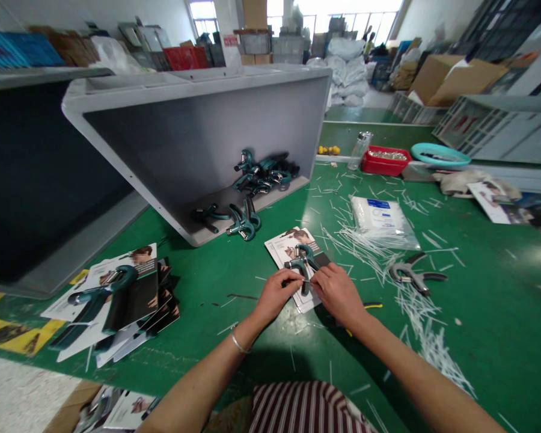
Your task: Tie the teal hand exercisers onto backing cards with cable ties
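Observation:
A teal and black hand grip tool (303,255) lies on a printed card (278,245) on the green table in front of me. My left hand (280,293) is closed at the tool's lower handle, thumb and forefinger pinched together. From the other side my right hand (336,293) pinches at the same handle. What sits between the fingertips is too small to make out. White zip ties (365,245) are scattered to the right, beside a clear bag of them (382,221). Yellow-handled pliers (372,305) lie partly hidden under my right wrist.
A tipped grey crate (198,156) holds several teal grip tools (264,174). Carded tools (112,294) are stacked at the left. A grey grip tool (415,273) lies at the right. Farther back are a red box (385,163) and a turquoise tray (440,154).

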The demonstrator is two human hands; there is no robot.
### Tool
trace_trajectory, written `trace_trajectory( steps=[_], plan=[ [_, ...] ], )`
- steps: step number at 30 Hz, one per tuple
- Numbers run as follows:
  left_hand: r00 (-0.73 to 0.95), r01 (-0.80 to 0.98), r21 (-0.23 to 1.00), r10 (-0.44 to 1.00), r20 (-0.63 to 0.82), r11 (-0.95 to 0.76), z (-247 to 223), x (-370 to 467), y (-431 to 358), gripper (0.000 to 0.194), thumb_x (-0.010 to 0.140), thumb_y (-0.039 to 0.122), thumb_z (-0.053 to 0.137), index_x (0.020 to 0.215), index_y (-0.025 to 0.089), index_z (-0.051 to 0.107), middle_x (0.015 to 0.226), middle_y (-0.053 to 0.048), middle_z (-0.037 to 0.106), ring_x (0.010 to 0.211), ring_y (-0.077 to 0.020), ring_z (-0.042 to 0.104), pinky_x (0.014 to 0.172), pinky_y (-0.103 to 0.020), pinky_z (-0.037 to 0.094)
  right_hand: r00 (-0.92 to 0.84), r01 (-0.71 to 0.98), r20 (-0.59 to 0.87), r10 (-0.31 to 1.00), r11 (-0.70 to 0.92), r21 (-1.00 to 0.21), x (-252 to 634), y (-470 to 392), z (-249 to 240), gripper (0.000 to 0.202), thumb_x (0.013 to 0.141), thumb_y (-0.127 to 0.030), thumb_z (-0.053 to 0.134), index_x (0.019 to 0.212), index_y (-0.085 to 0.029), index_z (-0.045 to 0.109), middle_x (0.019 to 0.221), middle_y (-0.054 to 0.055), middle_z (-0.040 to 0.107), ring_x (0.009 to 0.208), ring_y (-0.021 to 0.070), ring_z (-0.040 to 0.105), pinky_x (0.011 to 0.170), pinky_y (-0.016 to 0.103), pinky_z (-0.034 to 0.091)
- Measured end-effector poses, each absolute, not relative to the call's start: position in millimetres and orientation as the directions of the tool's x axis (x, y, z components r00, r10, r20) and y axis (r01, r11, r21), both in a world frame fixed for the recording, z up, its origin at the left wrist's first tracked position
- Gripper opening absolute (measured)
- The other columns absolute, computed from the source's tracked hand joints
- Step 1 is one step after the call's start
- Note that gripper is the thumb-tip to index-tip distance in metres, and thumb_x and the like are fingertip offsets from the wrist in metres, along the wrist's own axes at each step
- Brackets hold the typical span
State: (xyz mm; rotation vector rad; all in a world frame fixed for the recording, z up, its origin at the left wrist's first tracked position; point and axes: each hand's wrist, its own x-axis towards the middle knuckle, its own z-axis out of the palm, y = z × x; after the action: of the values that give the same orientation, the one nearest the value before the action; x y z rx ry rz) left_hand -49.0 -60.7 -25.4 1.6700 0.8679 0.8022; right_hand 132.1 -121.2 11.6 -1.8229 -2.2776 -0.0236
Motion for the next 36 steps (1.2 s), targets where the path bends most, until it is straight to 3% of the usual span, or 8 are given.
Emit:
trace_trajectory(
  steps=[12, 25, 32, 36],
  plan=[
    [0.494, 0.126, 0.978, 0.865, 0.083, -0.165, -26.0, -49.8, -59.7, 0.013, 0.084, 0.027, 0.065, 0.09, 0.019, 0.074, 0.091, -0.004, 0.07, 0.086, -0.0181, 0.062, 0.083, -0.029, 0.047, -0.173, 0.961, 0.165, 0.971, 0.204, -0.188, 133.1, -121.8, 10.3, 0.017, 0.095, -0.02, 0.053, 0.084, -0.017, 0.065, 0.082, 0.007, 0.063, 0.083, 0.0205, 0.049, 0.077, 0.032, 0.031],
    [0.504, 0.116, 0.981, 0.86, 0.076, -0.155, -26.6, -50.4, -57.9, 0.013, 0.084, 0.027, 0.065, 0.089, 0.019, 0.074, 0.09, -0.004, 0.07, 0.086, -0.0181, 0.063, 0.082, -0.029, 0.047, -0.204, 0.961, 0.161, 0.966, 0.229, -0.157, 130.2, -121.7, 12.6, 0.018, 0.095, -0.018, 0.052, 0.083, -0.016, 0.066, 0.081, 0.008, 0.062, 0.083, 0.0203, 0.048, 0.076, 0.032, 0.03],
    [0.549, 0.146, 0.961, 0.827, 0.119, -0.235, -26.8, -50.6, -57.4, 0.012, 0.087, 0.027, 0.063, 0.09, 0.02, 0.073, 0.09, -0.004, 0.07, 0.091, -0.0193, 0.063, 0.085, -0.031, 0.047, -0.206, 0.953, 0.2, 0.958, 0.243, -0.18, 128.9, -120.8, 11.9, 0.018, 0.096, -0.019, 0.052, 0.084, -0.016, 0.066, 0.081, 0.008, 0.062, 0.083, 0.0209, 0.048, 0.076, 0.032, 0.032],
    [0.583, 0.25, 0.884, 0.79, 0.188, -0.395, -20.2, -47.2, -61.3, 0.012, 0.089, 0.024, 0.06, 0.09, 0.02, 0.072, 0.092, -0.005, 0.067, 0.093, -0.0203, 0.061, 0.088, -0.033, 0.046, -0.24, 0.934, 0.232, 0.943, 0.289, -0.209, 129.3, -119.8, 6.3, 0.019, 0.096, -0.017, 0.05, 0.083, -0.016, 0.064, 0.083, 0.008, 0.063, 0.082, 0.0201, 0.051, 0.076, 0.031, 0.035]
  ],
)
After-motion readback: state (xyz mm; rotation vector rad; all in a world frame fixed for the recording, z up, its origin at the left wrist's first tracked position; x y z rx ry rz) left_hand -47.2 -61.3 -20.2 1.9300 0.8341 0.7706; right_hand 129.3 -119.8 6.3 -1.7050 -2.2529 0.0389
